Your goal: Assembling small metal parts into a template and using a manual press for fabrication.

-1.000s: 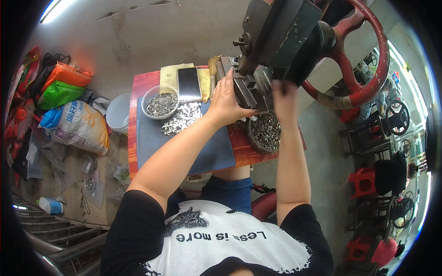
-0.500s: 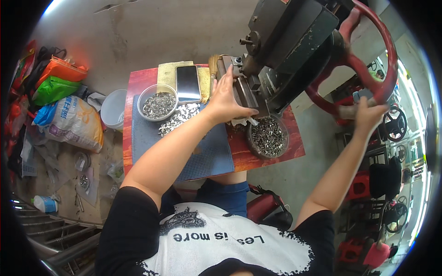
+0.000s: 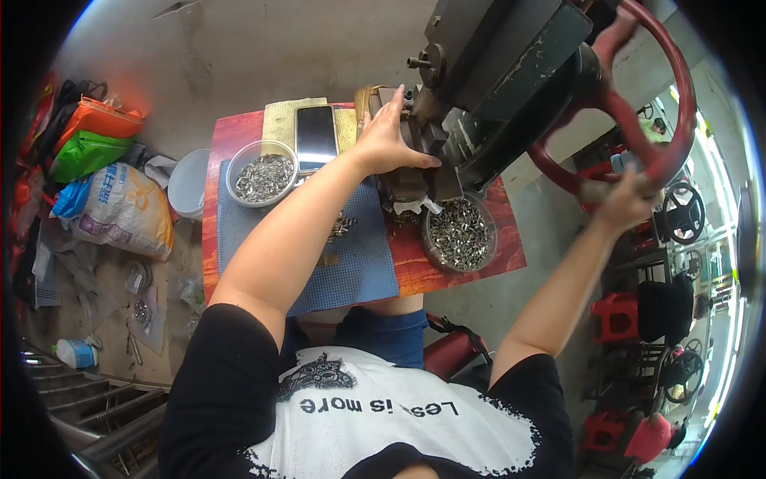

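Observation:
My left hand (image 3: 388, 145) lies at the metal fixture (image 3: 405, 182) under a dark green hand press (image 3: 511, 72), its fingers stretched and thumb spread. Whether a small part sits under the palm is hidden. My right hand (image 3: 626, 201), smeared by motion, is wrapped round the grip at the rim of the press's red handwheel (image 3: 678, 104). Below the fixture stands a clear round tub (image 3: 458, 234) full of small metal pieces. Another clear tub (image 3: 262, 174) of similar pieces sits left on a blue mat (image 3: 351, 267). Loose pieces (image 3: 341, 227) lie beside my left forearm.
A smartphone (image 3: 317, 136) rests on a yellow cloth (image 3: 279, 124) on the red table (image 3: 239, 128). Left on the floor are a white bucket (image 3: 187, 185) and a printed sack (image 3: 128, 211). Red stools (image 3: 616, 315) and more handwheels stand to the right.
My right hand has moved slightly down and left in the picture, still on the wheel's grip. My left hand stays spread at the fixture. The view has shifted a little.

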`<state>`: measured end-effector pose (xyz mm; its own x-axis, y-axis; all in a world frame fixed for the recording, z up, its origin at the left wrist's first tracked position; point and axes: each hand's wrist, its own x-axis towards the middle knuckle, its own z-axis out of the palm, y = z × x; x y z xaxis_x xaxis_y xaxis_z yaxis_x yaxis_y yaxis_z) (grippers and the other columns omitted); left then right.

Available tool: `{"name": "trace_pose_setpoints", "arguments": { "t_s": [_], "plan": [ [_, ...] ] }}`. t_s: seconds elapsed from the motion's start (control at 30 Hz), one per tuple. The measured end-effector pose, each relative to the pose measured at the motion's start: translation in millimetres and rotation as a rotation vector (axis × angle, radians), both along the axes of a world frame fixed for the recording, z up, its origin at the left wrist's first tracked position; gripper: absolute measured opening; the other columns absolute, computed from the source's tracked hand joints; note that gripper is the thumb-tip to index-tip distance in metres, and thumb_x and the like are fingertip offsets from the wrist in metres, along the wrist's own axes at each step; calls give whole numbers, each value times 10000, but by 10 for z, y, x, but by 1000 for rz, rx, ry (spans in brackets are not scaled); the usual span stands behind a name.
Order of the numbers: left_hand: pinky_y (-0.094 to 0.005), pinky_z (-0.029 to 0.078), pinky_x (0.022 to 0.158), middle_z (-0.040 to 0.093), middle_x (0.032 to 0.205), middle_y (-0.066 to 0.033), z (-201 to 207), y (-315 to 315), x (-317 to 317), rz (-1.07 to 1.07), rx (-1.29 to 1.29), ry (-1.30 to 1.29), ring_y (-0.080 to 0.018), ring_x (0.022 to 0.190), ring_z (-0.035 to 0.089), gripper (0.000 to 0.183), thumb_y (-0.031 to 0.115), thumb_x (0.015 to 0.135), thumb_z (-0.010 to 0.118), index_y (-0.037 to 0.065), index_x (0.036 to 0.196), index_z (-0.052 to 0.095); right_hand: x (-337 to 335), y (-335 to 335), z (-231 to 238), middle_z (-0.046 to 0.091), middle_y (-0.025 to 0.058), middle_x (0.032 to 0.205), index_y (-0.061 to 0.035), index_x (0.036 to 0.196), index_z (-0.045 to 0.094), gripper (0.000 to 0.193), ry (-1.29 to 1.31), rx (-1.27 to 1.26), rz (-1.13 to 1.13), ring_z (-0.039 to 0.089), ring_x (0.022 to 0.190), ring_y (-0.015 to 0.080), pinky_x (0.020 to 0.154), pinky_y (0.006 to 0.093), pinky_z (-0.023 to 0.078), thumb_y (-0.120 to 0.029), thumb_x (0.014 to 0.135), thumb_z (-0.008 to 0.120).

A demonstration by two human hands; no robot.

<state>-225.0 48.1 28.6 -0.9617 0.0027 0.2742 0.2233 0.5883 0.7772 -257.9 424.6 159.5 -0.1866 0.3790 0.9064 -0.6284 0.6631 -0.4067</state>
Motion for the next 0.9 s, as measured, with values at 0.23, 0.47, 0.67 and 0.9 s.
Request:
{"name": "trace_pose_setpoints", "arguments": {
  "t_s": [0.23,0.47,0.67,0.9],
  "plan": [
    [-571,60,1209,355,1528,-280,13,110,200,41,4,3,-369,1463,307,1512,553,482,915,-51,1558,42,108,-195,77,630,121,753,73,1012,560,269,-110,-187,288,619,496,199,478,319,533,33,756,630],
    [-578,62,1202,408,1473,-236,-46,404,744,210,4,104,-349,1431,344,1471,558,496,916,-64,1542,89,34,-214,-57,620,112,773,66,1054,545,319,-49,-230,265,625,502,196,469,312,528,35,745,618],
    [-587,70,1196,400,1477,-223,-76,440,751,224,-13,87,-343,1429,344,1453,537,503,919,-61,1541,96,-105,-305,-502,656,125,893,55,1150,539,379,113,-250,214,669,614,202,497,314,549,9,793,659],
    [-605,41,1199,390,1465,-220,183,482,876,126,-1,383,-360,1436,311,1359,412,544,911,-30,1546,106,335,-251,-811,647,69,978,29,1210,546,507,-401,-462,199,594,895,159,830,303,478,-231,854,797]
  ]
}}
